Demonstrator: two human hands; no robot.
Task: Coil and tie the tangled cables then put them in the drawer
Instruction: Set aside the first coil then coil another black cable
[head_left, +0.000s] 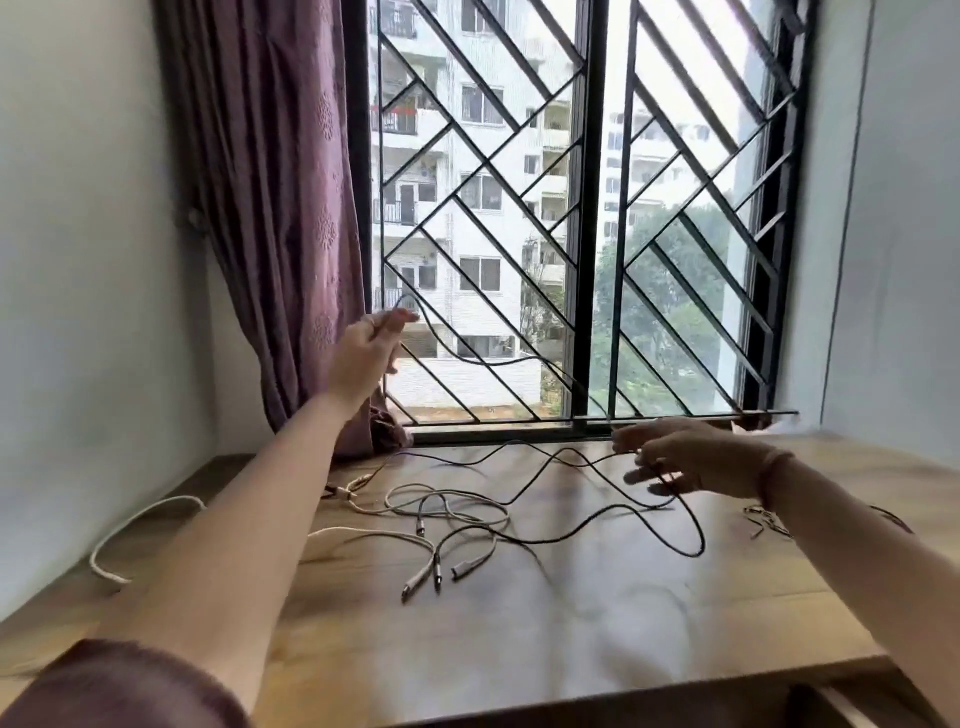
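In front of the window (587, 223), over the wooden table (597, 613), I have the black cable (613, 538) strung between both hands. My left hand (363, 356) is raised against the window's lower left corner, beside the curtain (270, 208), with finger and thumb pinched on the cable's end. My right hand (691, 460) hovers just below the window's sill; its fingers are blurred, and I judge the black cable runs through them, but I cannot tell whether they are clenched on it or loose.

Below the window's middle, on the table, the white cables (447, 512) lie in an overlapped tangle, with 3 or so plug ends pointing toward me. 1 white loop runs off far to the window's left side.

I judge the black cable light, thin and limp: it sags between my hands and will kink rather than hold a curve, so I would take it near the end and gather loops into 1 palm. The white cables look thicker and a little springier; their plugs are the stiff parts to grasp.

I can read no brand, label or writing anywhere. No drawer is clearly visible.
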